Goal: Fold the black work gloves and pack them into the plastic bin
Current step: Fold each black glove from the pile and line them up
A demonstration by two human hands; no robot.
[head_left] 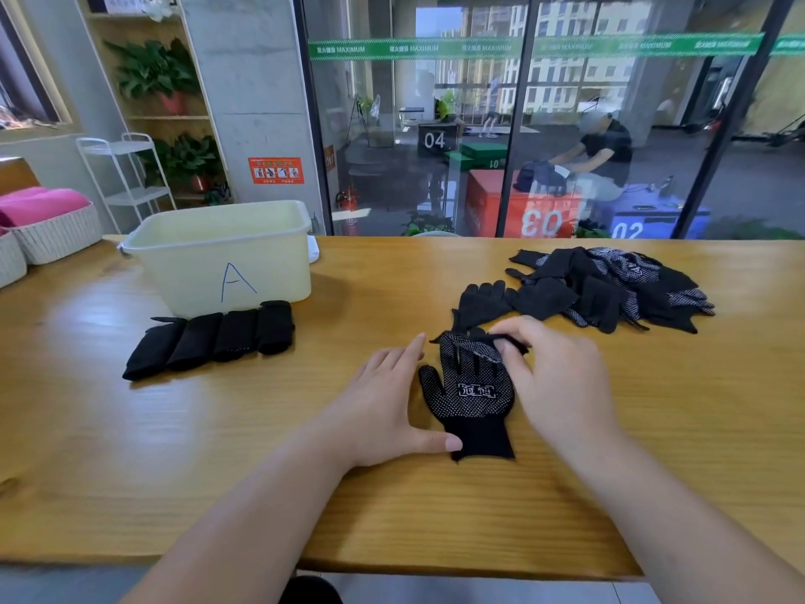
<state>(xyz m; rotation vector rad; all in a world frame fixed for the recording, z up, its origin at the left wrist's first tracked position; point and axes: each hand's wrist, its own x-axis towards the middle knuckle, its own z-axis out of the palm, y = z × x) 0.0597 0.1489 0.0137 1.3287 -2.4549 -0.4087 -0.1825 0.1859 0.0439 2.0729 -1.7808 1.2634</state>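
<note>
Pinning the cuff of the glove, flat on the surface between the hands, under the thumb of the spread left hand, draw its finger ends pinched in the right hand straight back toward the cuff, keeping edges square.

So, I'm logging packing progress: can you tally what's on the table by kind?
Folded glove bundles: 4
Glove being folded: 1
Loose glove pile: 1 (gloves in it too tangled to count)
Plastic bin: 1
White baskets: 2
Total: 9
</note>
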